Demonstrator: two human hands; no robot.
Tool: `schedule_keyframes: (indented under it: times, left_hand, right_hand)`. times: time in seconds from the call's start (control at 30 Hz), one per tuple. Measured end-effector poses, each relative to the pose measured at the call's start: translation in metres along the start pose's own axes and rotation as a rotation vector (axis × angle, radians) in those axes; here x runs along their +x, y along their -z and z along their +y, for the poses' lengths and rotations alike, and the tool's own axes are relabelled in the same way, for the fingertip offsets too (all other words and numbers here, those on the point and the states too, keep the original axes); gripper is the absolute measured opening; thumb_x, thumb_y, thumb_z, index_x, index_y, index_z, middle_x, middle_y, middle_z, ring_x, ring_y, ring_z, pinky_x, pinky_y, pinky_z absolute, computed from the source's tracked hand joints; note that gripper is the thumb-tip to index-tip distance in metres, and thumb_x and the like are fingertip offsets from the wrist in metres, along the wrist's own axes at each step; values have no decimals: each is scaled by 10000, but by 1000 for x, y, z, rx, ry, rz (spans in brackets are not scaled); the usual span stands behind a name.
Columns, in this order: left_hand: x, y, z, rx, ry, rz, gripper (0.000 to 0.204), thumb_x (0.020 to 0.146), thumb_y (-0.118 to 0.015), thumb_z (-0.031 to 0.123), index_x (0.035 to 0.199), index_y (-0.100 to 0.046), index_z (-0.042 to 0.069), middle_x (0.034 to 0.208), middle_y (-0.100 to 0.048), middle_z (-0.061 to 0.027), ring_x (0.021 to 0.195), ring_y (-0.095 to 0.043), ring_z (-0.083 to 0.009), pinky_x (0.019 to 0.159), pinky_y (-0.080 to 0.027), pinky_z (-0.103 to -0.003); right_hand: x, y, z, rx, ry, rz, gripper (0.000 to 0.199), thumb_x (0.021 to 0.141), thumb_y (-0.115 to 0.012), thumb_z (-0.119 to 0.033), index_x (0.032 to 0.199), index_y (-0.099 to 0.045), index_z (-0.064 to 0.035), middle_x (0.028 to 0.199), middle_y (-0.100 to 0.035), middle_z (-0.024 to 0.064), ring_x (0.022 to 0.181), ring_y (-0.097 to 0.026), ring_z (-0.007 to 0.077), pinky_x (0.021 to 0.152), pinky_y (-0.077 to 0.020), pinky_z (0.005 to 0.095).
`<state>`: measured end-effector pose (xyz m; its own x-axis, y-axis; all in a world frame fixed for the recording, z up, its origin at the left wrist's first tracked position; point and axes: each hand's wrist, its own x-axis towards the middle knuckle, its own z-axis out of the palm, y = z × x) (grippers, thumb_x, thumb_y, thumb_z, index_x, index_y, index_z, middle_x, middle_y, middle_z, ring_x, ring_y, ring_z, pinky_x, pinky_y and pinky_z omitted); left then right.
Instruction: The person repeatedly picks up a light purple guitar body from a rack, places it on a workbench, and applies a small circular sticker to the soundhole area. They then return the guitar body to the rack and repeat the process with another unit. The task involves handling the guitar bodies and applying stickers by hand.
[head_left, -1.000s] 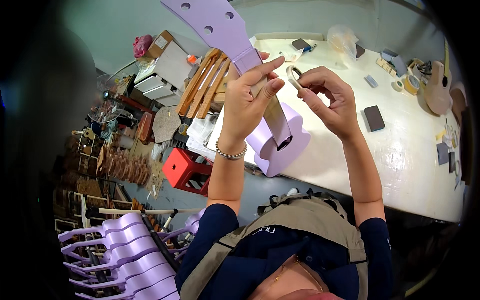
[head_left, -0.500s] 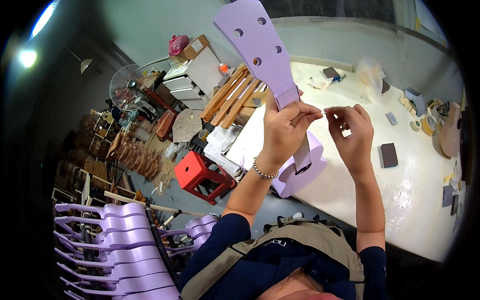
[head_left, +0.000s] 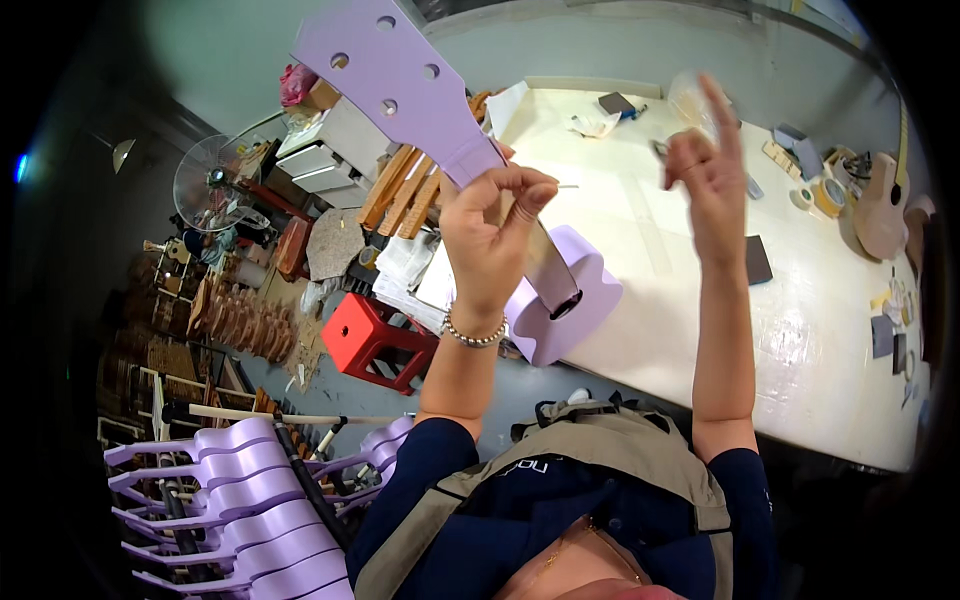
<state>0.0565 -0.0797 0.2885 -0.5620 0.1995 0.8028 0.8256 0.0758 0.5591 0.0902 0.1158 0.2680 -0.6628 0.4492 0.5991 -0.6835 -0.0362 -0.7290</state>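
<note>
My left hand [head_left: 482, 235] is closed round the neck of a lilac ukulele [head_left: 400, 75], just below its headstock, which has several peg holes and no pegs. The instrument leans with its body low against the table's near edge. From between my left thumb and finger sticks out a thin, pale strip [head_left: 569, 186], apparently pinched there. Raised over the table, my right hand [head_left: 708, 185] stands apart from the ukulele. Its index finger stretches upward and the others bend, slightly smeared by motion. A small dark thing [head_left: 658, 148] shows beside its fingertips; I cannot tell whether they touch it.
The white table [head_left: 650, 350] carries a dark sanding block [head_left: 757, 260], tape rolls [head_left: 828, 197] and an unpainted ukulele [head_left: 878, 205]. Left of it are a red stool [head_left: 378, 340], wooden necks [head_left: 405, 190] and a fan [head_left: 215, 178]. Lilac ukulele bodies [head_left: 255, 500] hang on a rack at lower left.
My right hand has drawn away from the left hand's fingertips, up and outward, its index finger straightening. The left hand still holds the ukulele; the whole view has shifted somewhat.
</note>
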Motion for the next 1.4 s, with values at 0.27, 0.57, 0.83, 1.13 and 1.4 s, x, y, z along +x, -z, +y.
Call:
schedule_keyframes:
  times: [0.27, 0.57, 0.83, 1.13, 1.4]
  left_hand:
    - [5, -3, 3, 88, 14, -38, 171, 758, -710, 144, 845, -666, 3, 914, -556, -56, 936, -490, -140, 807, -392, -256]
    - [4, -12, 6, 128, -38, -100, 363, 810, -575, -33, 1165, -581, 44, 860, -511, -68, 748, -533, -158, 683, -466, -266]
    - [-1, -18, 10, 150, -106, -88, 195, 788, -581, -41, 978, -624, -26, 1016, -562, -158, 937, -524, -290, 792, -433, -322]
    - [-3, -19, 17, 173, -130, -53, 247, 796, -566, -53, 1029, -626, 1, 1006, -559, -157, 933, -523, -271, 788, -437, -306]
    - [-3, -11, 18, 140, -51, -56, 369, 787, -547, -90, 1137, -594, 18, 878, -527, -91, 772, -506, -176, 696, -439, -262]
  right_hand:
    - [-15, -37, -5, -340, 214, -190, 161, 690, -727, -68, 816, -636, -25, 938, -483, 72, 894, -506, 207, 798, -412, 308]
    - [35, -62, -49, -449, 408, -225, 86, 790, -627, -89, 849, -595, -34, 1001, -512, 76, 925, -489, 180, 774, -370, 289]
    - [61, -119, -87, -537, 731, -343, 174, 745, -663, -88, 841, -541, -10, 986, -439, 185, 979, -430, 324, 825, -380, 408]
    - [59, -124, -104, -797, 640, -247, 222, 729, -702, -152, 816, -541, -28, 972, -427, 176, 972, -406, 318, 859, -345, 401]
    - [48, -83, -66, -240, 370, -220, 296, 794, -645, -75, 1048, -499, -36, 853, -603, 95, 849, -583, 162, 792, -434, 278]
